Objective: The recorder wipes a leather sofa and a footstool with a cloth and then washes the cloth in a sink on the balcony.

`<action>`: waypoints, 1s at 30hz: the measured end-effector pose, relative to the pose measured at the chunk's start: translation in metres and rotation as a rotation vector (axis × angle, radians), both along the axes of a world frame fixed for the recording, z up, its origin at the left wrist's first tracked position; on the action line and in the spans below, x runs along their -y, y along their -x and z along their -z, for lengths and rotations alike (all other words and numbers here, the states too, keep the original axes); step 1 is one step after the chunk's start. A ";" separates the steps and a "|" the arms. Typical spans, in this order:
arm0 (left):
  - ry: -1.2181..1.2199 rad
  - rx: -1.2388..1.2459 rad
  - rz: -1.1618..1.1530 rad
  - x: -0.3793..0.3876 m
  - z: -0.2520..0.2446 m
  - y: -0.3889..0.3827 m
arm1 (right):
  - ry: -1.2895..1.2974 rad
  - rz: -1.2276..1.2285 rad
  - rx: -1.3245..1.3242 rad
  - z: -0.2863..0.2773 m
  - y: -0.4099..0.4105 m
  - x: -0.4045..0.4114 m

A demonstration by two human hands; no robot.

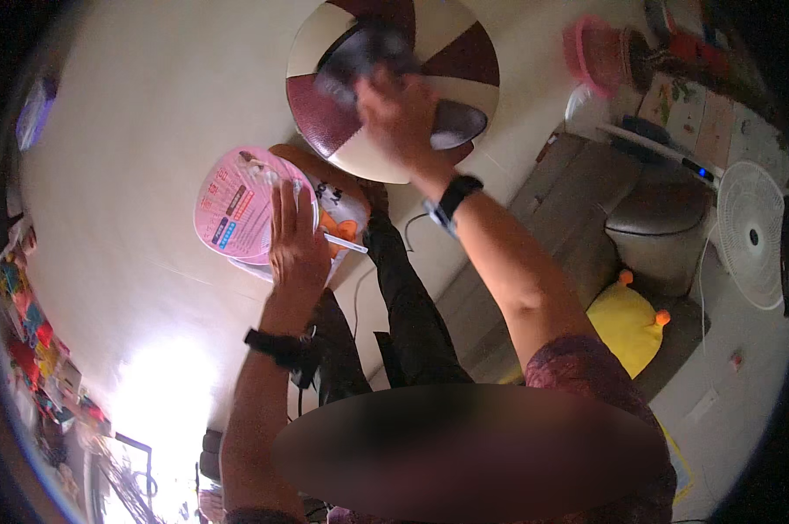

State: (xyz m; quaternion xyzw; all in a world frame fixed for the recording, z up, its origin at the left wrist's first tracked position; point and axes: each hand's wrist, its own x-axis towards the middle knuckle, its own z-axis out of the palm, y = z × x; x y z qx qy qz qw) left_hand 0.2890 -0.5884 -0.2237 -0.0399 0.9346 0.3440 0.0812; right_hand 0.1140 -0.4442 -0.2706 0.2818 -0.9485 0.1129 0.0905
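Note:
My left hand (296, 229) is at the right edge of a pink plastic hand fan (227, 196), fingers lying over its printed face and thumb hidden. The fan bears writing, and its white handle (347, 244) sticks out to the right. Under it is a white and brown item (329, 196) with an orange print, partly covered. My right hand (398, 108), blurred by motion, is over a round stool seat (460, 59) in maroon and cream panels. Its curled fingers grip a dark, blurred object (368, 56). Beside that wrist, a dark glossy oval piece (460, 123) lies on the seat.
To the right stands a grey sofa (532, 190) with a yellow cushion (627, 327). A white electric fan (751, 232) and a pink basin (591, 56) are farther right. A thin cable (358, 295) runs across the pale floor (132, 196). Colourful clutter (31, 314) lines the left.

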 end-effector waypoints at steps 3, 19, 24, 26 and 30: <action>0.056 -0.003 0.094 0.003 0.003 0.056 | 0.076 -0.376 0.247 -0.015 -0.052 -0.040; 0.521 0.275 0.376 -0.031 0.016 0.138 | -0.162 0.043 0.111 -0.024 0.029 -0.051; 0.606 0.318 0.396 -0.036 0.020 0.140 | 0.064 -0.236 0.300 -0.023 -0.019 -0.067; 0.604 0.325 0.396 -0.041 0.017 0.146 | 0.014 -0.275 0.234 -0.020 0.012 -0.079; 0.598 0.326 0.390 -0.046 0.011 0.146 | -0.048 0.049 0.153 -0.025 0.063 -0.075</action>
